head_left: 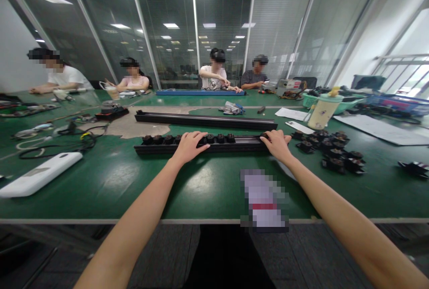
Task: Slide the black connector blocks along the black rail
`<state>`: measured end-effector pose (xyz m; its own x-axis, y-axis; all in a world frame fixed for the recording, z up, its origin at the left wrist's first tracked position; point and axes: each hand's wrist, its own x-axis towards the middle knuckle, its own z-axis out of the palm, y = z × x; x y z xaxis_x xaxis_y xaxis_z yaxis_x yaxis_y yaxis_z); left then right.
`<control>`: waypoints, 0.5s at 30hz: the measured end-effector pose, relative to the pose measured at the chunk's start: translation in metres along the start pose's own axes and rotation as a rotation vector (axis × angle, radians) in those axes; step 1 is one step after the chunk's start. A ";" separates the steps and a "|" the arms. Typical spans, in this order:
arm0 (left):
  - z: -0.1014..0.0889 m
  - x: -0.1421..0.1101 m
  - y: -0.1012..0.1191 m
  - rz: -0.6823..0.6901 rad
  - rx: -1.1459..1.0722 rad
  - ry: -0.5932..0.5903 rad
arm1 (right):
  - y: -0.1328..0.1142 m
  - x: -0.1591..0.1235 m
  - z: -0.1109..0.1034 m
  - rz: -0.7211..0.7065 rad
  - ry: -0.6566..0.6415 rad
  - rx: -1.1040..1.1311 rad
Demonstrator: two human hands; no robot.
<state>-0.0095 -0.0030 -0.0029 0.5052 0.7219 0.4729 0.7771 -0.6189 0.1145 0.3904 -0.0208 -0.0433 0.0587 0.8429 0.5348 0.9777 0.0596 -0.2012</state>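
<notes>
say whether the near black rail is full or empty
Partly full: black pieces line the near black rail from its left end, but bare channel shows between them and the right hand.

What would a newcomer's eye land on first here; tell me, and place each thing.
Probably the two bare hands in the middle: the left hand over the front black rail with its row of black pieces, the right hand at that rail's right end. Next, likely the heap of loose black parts right of the rail, and the pale yellow cup standing behind it.
</notes>
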 end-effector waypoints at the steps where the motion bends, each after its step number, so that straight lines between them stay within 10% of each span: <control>1: 0.000 0.000 0.000 -0.001 0.000 0.000 | 0.000 0.000 0.000 0.001 0.001 -0.003; 15: 0.000 0.000 0.000 0.003 0.004 -0.003 | 0.011 -0.002 -0.003 0.021 0.032 -0.008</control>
<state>-0.0094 -0.0034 -0.0025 0.5089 0.7206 0.4709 0.7767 -0.6203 0.1097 0.4012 -0.0234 -0.0442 0.0854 0.8263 0.5567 0.9778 0.0378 -0.2061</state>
